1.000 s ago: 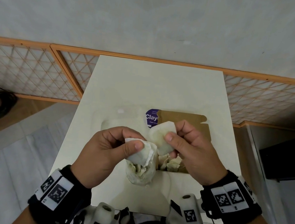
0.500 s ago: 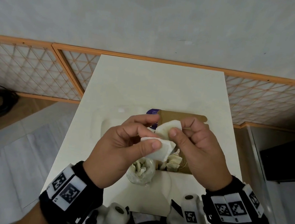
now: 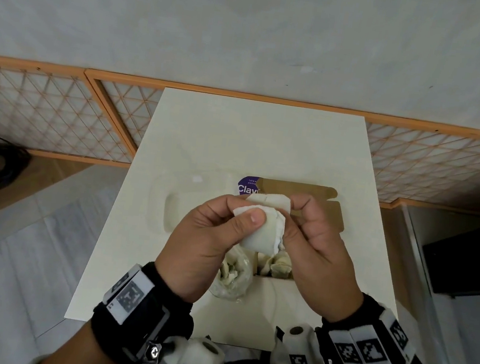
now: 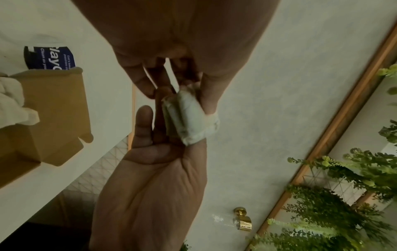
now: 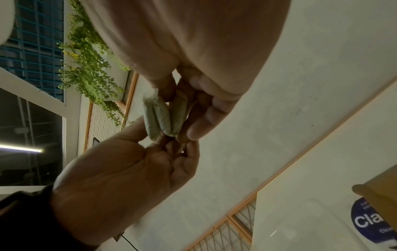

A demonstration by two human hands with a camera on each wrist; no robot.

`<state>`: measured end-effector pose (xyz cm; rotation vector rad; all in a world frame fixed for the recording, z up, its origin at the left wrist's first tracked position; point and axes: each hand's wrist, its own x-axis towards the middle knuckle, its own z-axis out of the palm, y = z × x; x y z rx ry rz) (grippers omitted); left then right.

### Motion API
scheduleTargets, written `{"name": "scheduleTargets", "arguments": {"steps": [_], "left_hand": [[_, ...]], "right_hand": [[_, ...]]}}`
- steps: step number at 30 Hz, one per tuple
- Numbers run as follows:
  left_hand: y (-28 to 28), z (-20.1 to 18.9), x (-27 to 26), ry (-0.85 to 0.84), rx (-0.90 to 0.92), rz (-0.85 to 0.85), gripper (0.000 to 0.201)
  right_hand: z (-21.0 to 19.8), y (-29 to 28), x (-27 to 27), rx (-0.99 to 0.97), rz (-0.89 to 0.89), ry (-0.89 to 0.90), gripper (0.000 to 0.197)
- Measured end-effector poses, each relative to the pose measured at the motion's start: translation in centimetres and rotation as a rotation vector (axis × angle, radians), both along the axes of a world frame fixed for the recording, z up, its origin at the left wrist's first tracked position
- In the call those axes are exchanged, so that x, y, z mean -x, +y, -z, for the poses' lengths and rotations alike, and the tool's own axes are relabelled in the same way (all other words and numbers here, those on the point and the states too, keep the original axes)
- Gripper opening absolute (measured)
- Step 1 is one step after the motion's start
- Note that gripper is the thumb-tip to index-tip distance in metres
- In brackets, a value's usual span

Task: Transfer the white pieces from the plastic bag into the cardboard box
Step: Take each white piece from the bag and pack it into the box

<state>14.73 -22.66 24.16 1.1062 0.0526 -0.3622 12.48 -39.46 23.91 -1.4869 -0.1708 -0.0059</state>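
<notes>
While both hands hover above the bench (image 3: pixel 238 139), the left hand (image 3: pixel 204 244) and the right hand (image 3: pixel 318 252) meet over the open cardboard box (image 3: pixel 314 209), each pinching white pieces (image 3: pixel 263 230) pressed together between thumb and curled fingers (image 3: pixel 254 217). The plastic bag (image 3: pixel 234 278), with more pieces in it, lies on the bench just at 9 o'clock of the box's near end. Further pieces sit inside the box below the right hand.

white table (image 3: pixel 255 141), lattice fence (image 3: pixel 44 115), plants (image 4: pixel 343 186)
</notes>
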Motion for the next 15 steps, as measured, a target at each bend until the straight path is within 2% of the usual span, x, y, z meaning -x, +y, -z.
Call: {"name": "scheduleTargets", "arguments": {"steps": [4, 9, 15], "left_hand": [[0.1, 0.3, -0.3, -0.046, -0.040, -0.054, 0.014], [0.4, 0.4, -0.5, -0.120, -0.117, -0.074, 0.020], [0.9, 1.9, -1.0, -0.200, -0.250, -0.012, 0.011]], "right_hand": [[-0.1, 0.1, 0.1, 0.028, -0.017, 0.031, 0.023], [0.6, 0.0, 0.1, 0.089, -0.052, 0.117, 0.033], [2.9, -0.5, 0.1, 0.246, -0.104, 0.145, 0.023]]}}
